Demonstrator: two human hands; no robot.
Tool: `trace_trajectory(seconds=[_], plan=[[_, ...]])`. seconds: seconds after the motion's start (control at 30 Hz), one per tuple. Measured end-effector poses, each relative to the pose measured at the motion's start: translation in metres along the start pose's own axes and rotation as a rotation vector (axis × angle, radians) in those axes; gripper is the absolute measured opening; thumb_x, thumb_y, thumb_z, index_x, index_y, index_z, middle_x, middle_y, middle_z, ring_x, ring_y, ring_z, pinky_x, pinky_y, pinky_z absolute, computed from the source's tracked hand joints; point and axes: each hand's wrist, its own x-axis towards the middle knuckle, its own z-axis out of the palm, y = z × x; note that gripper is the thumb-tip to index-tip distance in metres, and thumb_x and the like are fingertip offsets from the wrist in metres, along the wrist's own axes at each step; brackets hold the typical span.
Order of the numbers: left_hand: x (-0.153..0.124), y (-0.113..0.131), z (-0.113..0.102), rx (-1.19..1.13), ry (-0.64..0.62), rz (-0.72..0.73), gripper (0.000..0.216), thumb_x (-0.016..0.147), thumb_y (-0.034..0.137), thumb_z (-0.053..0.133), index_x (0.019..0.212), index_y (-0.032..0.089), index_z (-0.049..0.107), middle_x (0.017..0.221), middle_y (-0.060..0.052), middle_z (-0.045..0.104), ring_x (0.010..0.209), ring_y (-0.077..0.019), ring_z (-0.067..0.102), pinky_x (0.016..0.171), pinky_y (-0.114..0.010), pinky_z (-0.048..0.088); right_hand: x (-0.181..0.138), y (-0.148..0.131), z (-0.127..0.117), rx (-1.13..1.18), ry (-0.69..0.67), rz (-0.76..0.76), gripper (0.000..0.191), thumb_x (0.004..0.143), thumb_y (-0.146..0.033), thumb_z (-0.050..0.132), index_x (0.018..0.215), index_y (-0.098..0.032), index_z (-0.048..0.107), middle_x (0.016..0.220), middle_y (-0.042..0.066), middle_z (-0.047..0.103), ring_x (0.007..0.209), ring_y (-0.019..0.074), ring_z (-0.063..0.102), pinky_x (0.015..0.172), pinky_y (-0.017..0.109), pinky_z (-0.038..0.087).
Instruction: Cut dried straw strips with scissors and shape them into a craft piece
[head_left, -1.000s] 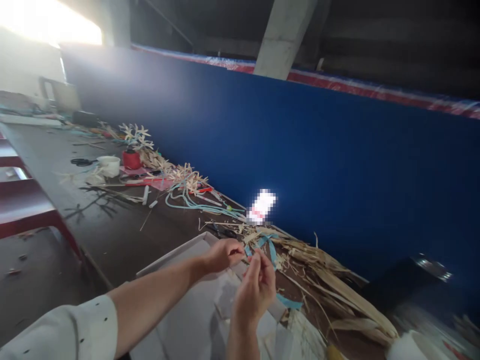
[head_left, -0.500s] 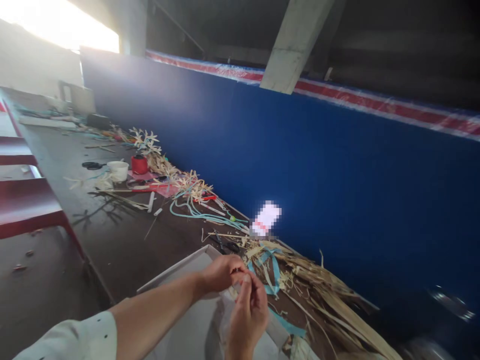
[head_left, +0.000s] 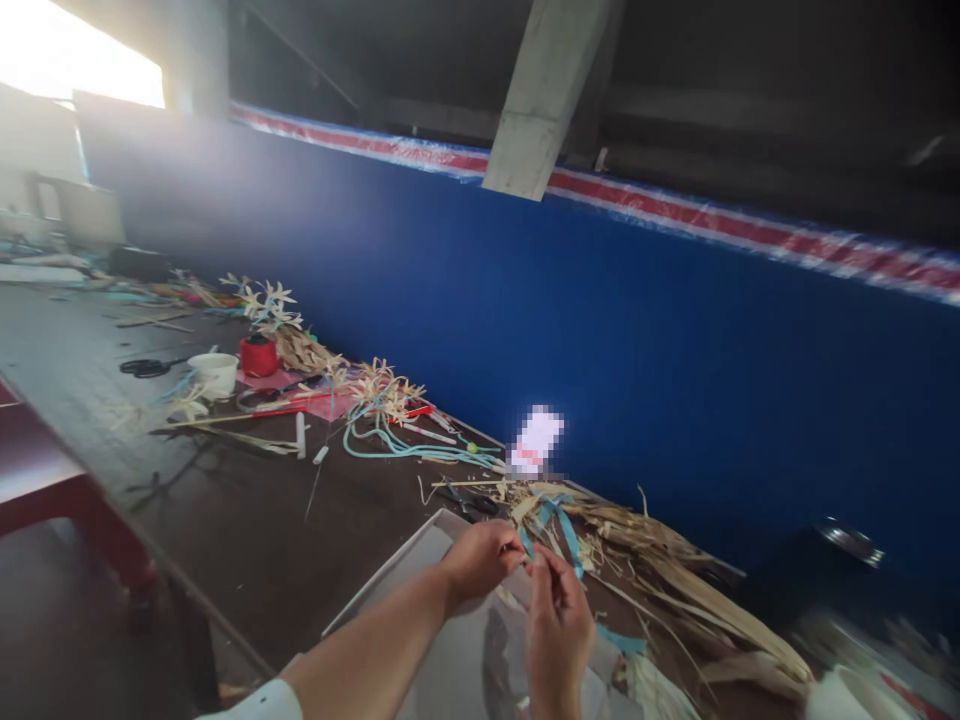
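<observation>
My left hand (head_left: 484, 562) and my right hand (head_left: 559, 615) meet fingertip to fingertip over a white tray (head_left: 382, 572). Both are closed in a pinch; whatever lies between the fingers is too small and hidden to make out. Just beyond the left hand rest black scissors (head_left: 480, 503) among pale shavings. A light blue ribbon (head_left: 571, 545) curls behind the fingertips. Dried husk strips (head_left: 690, 590) spread to the right of my right hand.
Husk flowers (head_left: 382, 388) with teal stems, a red thread spool (head_left: 259, 357), a white cup (head_left: 215, 374) and more scissors (head_left: 148, 368) lie farther left. A blue panel (head_left: 420, 280) borders the table's back. A red stool (head_left: 52, 490) stands left; a white container (head_left: 844, 695) is lower right.
The view has turned, so the left part of the table has slid left. My hands appear farther right and slightly apart at the fingertips, still pinching. The white container has come into view.
</observation>
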Motion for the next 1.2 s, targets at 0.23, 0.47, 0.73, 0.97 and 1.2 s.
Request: trace_trajectory(seconds=[0.23, 0.47, 0.73, 0.97, 1.2], plan=[[0.003, -0.006, 0.004, 0.000, -0.023, -0.004, 0.021, 0.079, 0.024, 0.047, 0.084, 0.018, 0.067, 0.086, -0.004, 0.065, 0.082, -0.0158, 0.057, 0.074, -0.025, 0.041, 0.002, 0.005, -0.004, -0.074, 0.028, 0.036, 0.038, 0.072, -0.048, 0.057, 0.095, -0.019, 0.067, 0.089, 0.007, 0.068, 0.060, 0.0202, 0.060, 0.051, 0.029, 0.044], [0.002, -0.006, 0.003, -0.003, -0.023, 0.022, 0.019, 0.079, 0.024, 0.048, 0.083, 0.018, 0.065, 0.085, -0.003, 0.064, 0.080, -0.0140, 0.056, 0.071, -0.023, 0.039, -0.005, 0.002, 0.001, -0.013, -0.007, 0.015, 0.038, 0.069, -0.049, 0.060, 0.088, -0.017, 0.070, 0.066, 0.004, 0.066, 0.052, 0.0170, 0.055, 0.048, 0.026, 0.043], [0.002, -0.009, 0.007, -0.019, 0.029, 0.037, 0.017, 0.077, 0.021, 0.049, 0.080, 0.017, 0.065, 0.082, -0.003, 0.064, 0.078, -0.0132, 0.055, 0.070, -0.023, 0.039, -0.006, 0.001, 0.000, -0.021, -0.032, -0.007, 0.038, 0.072, -0.047, 0.059, 0.089, -0.014, 0.069, 0.067, 0.005, 0.066, 0.060, 0.0178, 0.057, 0.054, 0.025, 0.043], [0.002, -0.008, 0.008, -0.034, 0.029, 0.030, 0.017, 0.074, 0.020, 0.048, 0.078, 0.016, 0.064, 0.080, -0.002, 0.064, 0.076, -0.0128, 0.054, 0.067, -0.022, 0.038, -0.009, -0.005, 0.001, -0.043, -0.063, -0.015, 0.038, 0.071, -0.047, 0.060, 0.087, -0.015, 0.070, 0.061, 0.005, 0.064, 0.059, 0.0186, 0.057, 0.052, 0.025, 0.042], [0.002, -0.005, 0.006, 0.006, -0.008, 0.016, 0.018, 0.074, 0.021, 0.048, 0.080, 0.016, 0.064, 0.082, -0.002, 0.064, 0.077, -0.0131, 0.054, 0.067, -0.022, 0.038, -0.012, -0.011, 0.003, -0.011, -0.051, -0.043, 0.038, 0.071, -0.048, 0.059, 0.085, -0.014, 0.070, 0.056, 0.004, 0.061, 0.056, 0.0173, 0.055, 0.050, 0.024, 0.042]])
